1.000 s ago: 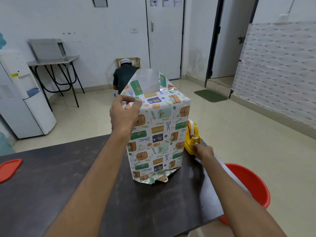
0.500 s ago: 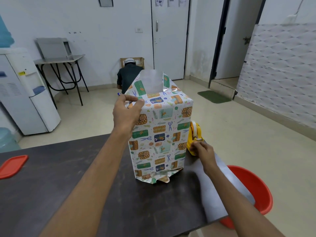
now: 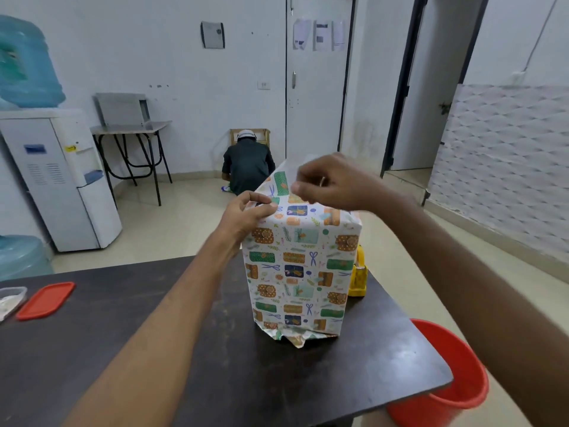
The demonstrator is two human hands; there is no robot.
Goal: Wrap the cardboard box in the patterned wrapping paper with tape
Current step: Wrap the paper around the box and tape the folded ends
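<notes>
The cardboard box, covered in patterned wrapping paper (image 3: 301, 272), stands upright on the dark table (image 3: 154, 349). Crumpled paper ends stick out at its base. My left hand (image 3: 246, 214) pinches the folded paper at the top left corner. Above the top of the box, my right hand (image 3: 335, 183) has its fingers curled, thumb and forefinger pinching what looks like a small clear strip of tape. A white paper flap (image 3: 291, 167) stands up at the far edge of the top, partly hidden by that hand. The yellow tape dispenser (image 3: 358, 275) sits behind the box's right side.
A red bucket (image 3: 455, 380) stands on the floor by the table's right corner. A red lid (image 3: 46, 300) and a clear container (image 3: 9, 300) lie at the table's left edge. A water dispenser (image 3: 61, 180) stands far left. A person (image 3: 248, 167) crouches by the far wall.
My right hand left the tape dispenser and rose to the top of the box. My left hand kept its grip on the top left corner.
</notes>
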